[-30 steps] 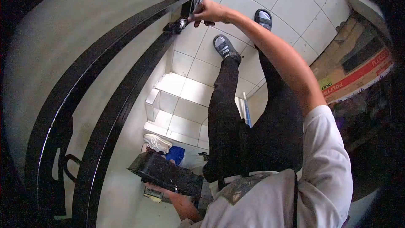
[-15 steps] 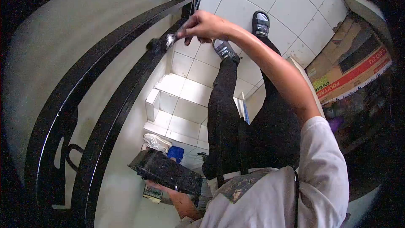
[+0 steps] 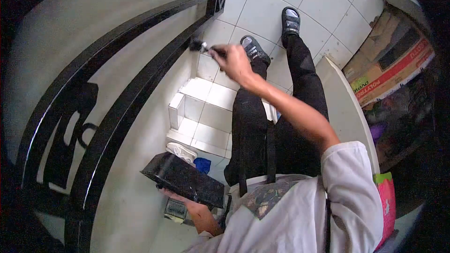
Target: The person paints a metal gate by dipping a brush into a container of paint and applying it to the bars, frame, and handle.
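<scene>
A small brush (image 3: 198, 45) with dark bristles and a silvery band is held in my right hand (image 3: 230, 61), whose fingers are wrapped round its handle. The bristles are at the lower black rail (image 3: 154, 71), near its far end; whether they touch it I cannot tell. Low in the view, my left hand (image 3: 174, 196) holds a black box-like container (image 3: 185, 178) from beneath. Its fingers are partly hidden by the container.
A second black rail (image 3: 108, 33) runs beside the first along the wall. White tiled steps (image 3: 208, 117) lie below, with a white shoe (image 3: 182, 151) and a blue item (image 3: 202, 165). Cardboard (image 3: 386, 61) stands at right, and a pink bag (image 3: 386, 208) at lower right.
My right hand and the brush have moved right and slightly down in the view. The camera view has shifted, and the pink bag now shows. My left hand still holds the container.
</scene>
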A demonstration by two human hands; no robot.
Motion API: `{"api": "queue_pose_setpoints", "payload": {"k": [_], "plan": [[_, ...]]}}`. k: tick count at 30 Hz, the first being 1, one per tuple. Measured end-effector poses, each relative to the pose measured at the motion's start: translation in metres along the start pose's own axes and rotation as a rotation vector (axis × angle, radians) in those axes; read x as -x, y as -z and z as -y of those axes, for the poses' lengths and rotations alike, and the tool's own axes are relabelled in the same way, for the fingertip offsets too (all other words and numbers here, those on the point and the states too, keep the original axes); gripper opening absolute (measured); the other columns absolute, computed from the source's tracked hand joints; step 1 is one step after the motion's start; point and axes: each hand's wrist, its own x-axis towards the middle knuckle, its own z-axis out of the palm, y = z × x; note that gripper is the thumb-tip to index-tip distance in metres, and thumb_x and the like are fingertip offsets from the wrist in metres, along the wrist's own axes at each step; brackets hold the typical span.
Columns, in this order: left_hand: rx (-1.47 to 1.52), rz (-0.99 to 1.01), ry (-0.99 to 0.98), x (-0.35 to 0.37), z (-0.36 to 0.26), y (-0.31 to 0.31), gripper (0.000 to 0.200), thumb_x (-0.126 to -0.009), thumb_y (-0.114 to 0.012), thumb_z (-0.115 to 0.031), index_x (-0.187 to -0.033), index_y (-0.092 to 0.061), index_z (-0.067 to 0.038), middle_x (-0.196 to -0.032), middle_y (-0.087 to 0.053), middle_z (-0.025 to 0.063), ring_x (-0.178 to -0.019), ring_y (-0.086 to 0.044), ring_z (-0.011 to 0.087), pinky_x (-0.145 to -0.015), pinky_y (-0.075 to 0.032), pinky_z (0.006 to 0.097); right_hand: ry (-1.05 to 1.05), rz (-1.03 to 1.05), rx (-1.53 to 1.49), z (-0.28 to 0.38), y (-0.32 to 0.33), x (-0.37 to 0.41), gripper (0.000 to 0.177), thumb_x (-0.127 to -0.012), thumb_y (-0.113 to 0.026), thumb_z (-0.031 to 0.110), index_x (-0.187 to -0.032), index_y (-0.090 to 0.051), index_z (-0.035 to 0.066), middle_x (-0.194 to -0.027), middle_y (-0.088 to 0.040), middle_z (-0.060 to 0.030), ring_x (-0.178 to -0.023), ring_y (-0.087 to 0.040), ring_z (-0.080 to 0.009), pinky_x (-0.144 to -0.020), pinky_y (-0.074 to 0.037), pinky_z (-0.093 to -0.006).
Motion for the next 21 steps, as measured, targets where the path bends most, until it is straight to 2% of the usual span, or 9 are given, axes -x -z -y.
{"api": "queue_pose_setpoints", "payload": {"k": [1,3,4,6,9,13,18,19,21], "plan": [[-0.731,0.113,-0.155,0.002,-0.005,0.013,0.084,-0.081,-0.050,-0.063,-0.142,-0.029,-0.010,-0.141,-0.034,0.0199,-0.123,-0.039,0.0435,-0.101,-0.032,0.0593,0.027,-0.024,-0.028,0.018,0.004,0.018,0.022,-0.085,-0.062,0.022,-0.089,-0.069,0.002,-0.066,-0.062,-0.0199,-0.058,-0.060,-0.0360,-0.059,-0.049,-0.0427],[-1.462,0.231,-0.331,0.006,-0.011,0.003,0.082,-0.081,-0.050,-0.063,-0.142,-0.030,-0.011,-0.140,-0.035,0.0192,-0.123,-0.040,0.0441,-0.103,-0.029,0.0590,0.080,-0.028,-0.126,0.057,0.015,0.049,0.019,-0.084,-0.062,0.019,-0.091,-0.070,0.003,-0.064,-0.060,-0.0199,-0.053,-0.057,-0.0341,-0.055,-0.046,-0.0407],[-0.737,0.581,-0.007,0.012,-0.010,-0.031,0.077,-0.083,-0.049,-0.060,-0.141,-0.032,-0.013,-0.136,-0.041,0.0178,-0.123,-0.042,0.0395,-0.105,-0.026,0.0576,0.054,0.015,-0.195,0.071,0.018,0.062,0.019,-0.084,-0.063,0.019,-0.092,-0.069,0.003,-0.065,-0.059,-0.0207,-0.052,-0.056,-0.0336,-0.053,-0.044,-0.0400],[0.019,0.864,0.297,0.023,-0.006,-0.046,0.072,-0.085,-0.048,-0.057,-0.141,-0.034,-0.014,-0.132,-0.047,0.0164,-0.122,-0.044,0.0349,-0.106,-0.024,0.0562,0.206,0.010,-0.225,0.087,0.028,0.083,0.019,-0.084,-0.064,0.018,-0.093,-0.069,0.003,-0.066,-0.060,-0.0203,-0.053,-0.057,-0.0337,-0.053,-0.045,-0.0393],[-1.260,0.569,-0.363,0.016,-0.018,-0.001,0.057,-0.089,-0.046,-0.049,-0.134,-0.041,-0.015,-0.123,-0.055,0.0106,-0.116,-0.048,0.0233,-0.105,-0.022,0.0509,0.391,0.018,-0.275,0.108,0.037,0.104,0.017,-0.084,-0.064,0.017,-0.094,-0.069,0.004,-0.072,-0.063,-0.0190,-0.061,-0.061,-0.0332,-0.056,-0.048,-0.0367],[-0.880,0.465,-0.172,0.008,-0.024,0.011,0.059,-0.088,-0.049,-0.050,-0.134,-0.042,-0.014,-0.124,-0.052,0.0123,-0.116,-0.047,0.0261,-0.102,-0.026,0.0518,0.564,-0.005,-0.258,0.093,0.048,0.099,0.023,-0.083,-0.067,0.012,-0.102,-0.068,-0.001,-0.081,-0.069,-0.0169,-0.055,-0.064,-0.0196,-0.053,-0.050,-0.0284],[-0.823,0.408,-0.089,0.000,-0.028,0.024,0.061,-0.086,-0.052,-0.051,-0.133,-0.042,-0.013,-0.125,-0.048,0.0143,-0.115,-0.045,0.0296,-0.098,-0.031,0.0529,0.267,0.205,-0.328,0.086,0.080,0.092,0.025,-0.084,-0.068,0.015,-0.105,-0.068,0.001,-0.080,-0.071,-0.0098,-0.048,-0.056,-0.0066,-0.045,-0.046,-0.0229],[-0.737,0.413,-0.083,-0.001,-0.030,0.027,0.062,-0.085,-0.053,-0.051,-0.133,-0.042,-0.013,-0.126,-0.048,0.0148,-0.115,-0.045,0.0303,-0.097,-0.032,0.0531,0.301,0.090,-0.256,0.074,0.075,0.082,0.024,-0.086,-0.064,0.020,-0.102,-0.069,0.003,-0.073,-0.068,-0.0135,-0.047,-0.059,-0.0141,-0.050,-0.049,-0.0288],[-0.322,0.390,-0.024,-0.005,-0.022,0.023,0.063,-0.085,-0.054,-0.052,-0.132,-0.042,-0.013,-0.126,-0.046,0.0156,-0.114,-0.044,0.0317,-0.096,-0.034,0.0536,-0.015,0.073,-0.077,0.060,0.082,0.044,0.020,-0.087,-0.062,0.016,-0.099,-0.069,0.001,-0.069,-0.068,-0.0072,-0.048,-0.054,-0.0067,-0.045,-0.047,-0.0247]]}}
